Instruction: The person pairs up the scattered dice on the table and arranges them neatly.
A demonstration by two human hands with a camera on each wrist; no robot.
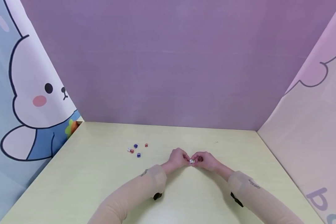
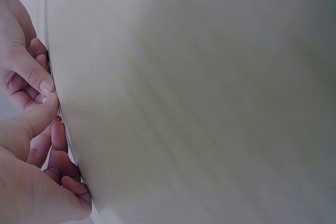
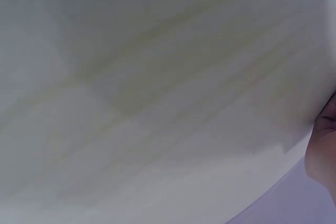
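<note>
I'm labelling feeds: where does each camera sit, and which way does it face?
Head: on the head, facing forward and down at the table and dice; left hand, right hand and sleeves show.
Left wrist: on that wrist, facing the table; both hands show at left.
Right wrist: on that wrist, facing the table; part of one hand shows at right.
Head and left wrist share both hands.

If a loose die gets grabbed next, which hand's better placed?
Probably the left hand: it is nearer the loose dice than the right hand, so its reach looks shorter. Caveat: both hands meet at the white die between them, so the left may need freeing first.
</note>
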